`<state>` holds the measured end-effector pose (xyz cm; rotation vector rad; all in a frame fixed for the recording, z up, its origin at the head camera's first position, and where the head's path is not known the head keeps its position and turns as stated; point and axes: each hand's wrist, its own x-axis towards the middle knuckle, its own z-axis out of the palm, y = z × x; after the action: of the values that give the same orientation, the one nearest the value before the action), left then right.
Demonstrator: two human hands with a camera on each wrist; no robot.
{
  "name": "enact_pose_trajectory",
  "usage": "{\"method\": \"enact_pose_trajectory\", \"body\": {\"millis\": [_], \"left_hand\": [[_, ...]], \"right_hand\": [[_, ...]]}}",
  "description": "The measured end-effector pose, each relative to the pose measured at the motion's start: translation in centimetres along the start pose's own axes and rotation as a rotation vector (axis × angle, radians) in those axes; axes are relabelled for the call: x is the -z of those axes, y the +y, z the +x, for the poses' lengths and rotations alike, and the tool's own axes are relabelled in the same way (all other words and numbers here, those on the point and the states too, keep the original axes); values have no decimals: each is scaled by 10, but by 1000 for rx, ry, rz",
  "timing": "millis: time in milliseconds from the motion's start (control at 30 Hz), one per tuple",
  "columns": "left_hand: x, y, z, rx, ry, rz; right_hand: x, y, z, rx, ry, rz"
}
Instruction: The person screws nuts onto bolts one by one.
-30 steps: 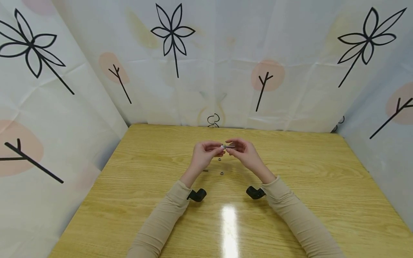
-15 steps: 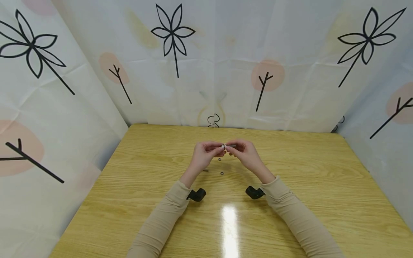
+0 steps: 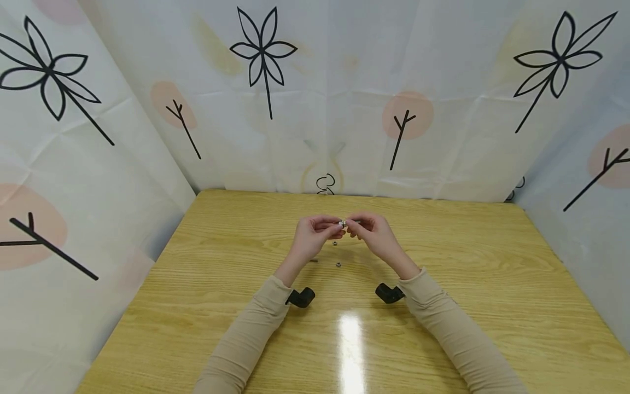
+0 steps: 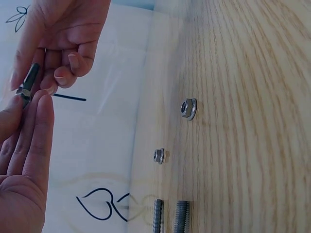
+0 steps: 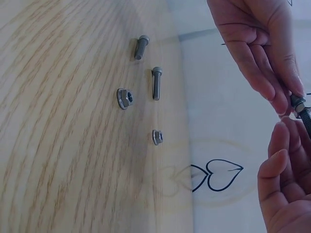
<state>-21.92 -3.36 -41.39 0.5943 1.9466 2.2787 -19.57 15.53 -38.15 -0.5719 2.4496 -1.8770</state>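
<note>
In front of me, above the table, my left hand [image 3: 309,239] pinches the head end of a metal bolt [image 5: 307,122] between thumb and fingers. A flange nut [image 5: 302,108] sits around the bolt close to its head. My right hand [image 3: 378,239] has thumb and forefinger closed at the nut, and the threaded shank points toward that palm. In the left wrist view, part of the shank shows past the nut, between the two hands. The right fingertips partly cover the nut in the head view.
On the wooden table [image 3: 492,273] lie two loose flange nuts, a nearer nut [image 4: 188,108] and a farther nut [image 4: 159,156]. Two more bolts, one bolt [image 5: 141,47] and another bolt [image 5: 156,83], lie beside them. A patterned curtain [image 3: 325,137] encloses the table's back and sides.
The right thumb and fingers have shifted along the bolt and closed in at the nut, covering more of the shank. My left hand has stayed nearly still. The loose pieces have not moved.
</note>
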Motion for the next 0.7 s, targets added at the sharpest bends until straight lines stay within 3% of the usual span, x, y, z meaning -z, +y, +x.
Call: {"method": "enact_pose_trajectory", "body": {"millis": [167, 367, 600, 700], "left_hand": [[-1, 0, 0, -13, -2, 4], [-2, 0, 0, -13, -5, 4], [-2, 1, 0, 2, 8, 5], [-2, 2, 0, 4, 9, 1]], "right_hand": [[0, -7, -3, 10, -23, 55], [0, -6, -4, 17, -9, 4], [0, -5, -3, 14, -12, 63], [1, -5, -3, 21, -17, 23]]}}
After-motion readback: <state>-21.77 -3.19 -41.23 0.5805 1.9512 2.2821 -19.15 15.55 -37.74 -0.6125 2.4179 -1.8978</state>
